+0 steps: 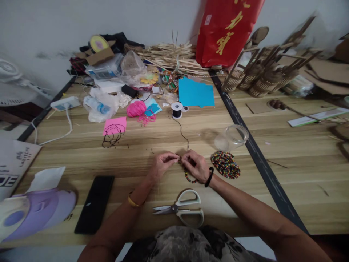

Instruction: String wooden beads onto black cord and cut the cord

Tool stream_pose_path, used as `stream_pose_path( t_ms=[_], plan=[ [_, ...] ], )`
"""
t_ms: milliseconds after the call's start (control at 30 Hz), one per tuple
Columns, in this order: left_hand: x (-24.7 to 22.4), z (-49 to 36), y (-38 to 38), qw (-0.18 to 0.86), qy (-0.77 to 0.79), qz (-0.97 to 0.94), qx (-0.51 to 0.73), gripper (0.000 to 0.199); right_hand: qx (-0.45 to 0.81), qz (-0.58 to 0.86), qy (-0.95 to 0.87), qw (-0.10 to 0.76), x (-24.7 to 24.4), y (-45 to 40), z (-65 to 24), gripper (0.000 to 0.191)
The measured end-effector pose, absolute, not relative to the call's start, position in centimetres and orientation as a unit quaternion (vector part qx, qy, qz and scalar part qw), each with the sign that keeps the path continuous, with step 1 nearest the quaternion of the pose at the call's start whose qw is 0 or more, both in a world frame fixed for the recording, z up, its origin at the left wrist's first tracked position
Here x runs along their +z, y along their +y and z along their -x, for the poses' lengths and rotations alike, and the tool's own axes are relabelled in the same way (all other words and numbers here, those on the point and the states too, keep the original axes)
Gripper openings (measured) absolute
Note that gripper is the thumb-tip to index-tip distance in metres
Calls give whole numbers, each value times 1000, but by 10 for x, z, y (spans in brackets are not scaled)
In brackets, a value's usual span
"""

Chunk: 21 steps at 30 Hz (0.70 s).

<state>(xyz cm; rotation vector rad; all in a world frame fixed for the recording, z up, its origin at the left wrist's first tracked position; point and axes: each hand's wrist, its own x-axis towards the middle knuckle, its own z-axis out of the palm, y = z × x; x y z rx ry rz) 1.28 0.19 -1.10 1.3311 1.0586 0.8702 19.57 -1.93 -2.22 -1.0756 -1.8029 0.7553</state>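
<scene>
Both hands meet at the middle of the wooden table. My left hand (164, 162) pinches the end of something small and dark, apparently cord or beads. Close beside it, my right hand (196, 166) is closed on a bead string (191, 179), whose colourful loop hangs out below the fingers. A thin black cord (184, 133) runs from a white-flanged spool (177, 110) down to the right hand. Right of that hand lies a heap of multicoloured beads (225, 165). White-handled scissors (178, 209) lie below the hands, nearest the body. The exact contact between the fingertips is too small to make out.
A clear jar (237, 137) stands behind the bead heap. A black phone (94, 204) and a purple tissue pack (43, 211) lie at left. Pink paper (116, 125), pink yarn (136, 108) and blue sheets (195, 93) lie farther back. Bamboo pieces (261, 74) stand at right.
</scene>
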Motion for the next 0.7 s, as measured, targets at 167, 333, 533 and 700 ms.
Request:
stream_pose_path(
  t_ms=[167, 333, 533, 700],
  plan=[
    [-10, -13, 2, 572, 457, -570, 373, 16, 308, 431, -729, 435, -22, -20, -196, 12],
    [-10, -14, 2, 572, 456, -573, 369, 19, 305, 430, -730, 435, -24, -19, -196, 13],
    [-11, -14, 2, 570, 457, -572, 373, 18, 307, 428, -731, 435, -23, -19, -196, 12],
    [-12, -14, 2, 577, 455, -567, 371, 16, 303, 421, -738, 432, -23, -20, -195, 12]
  ],
)
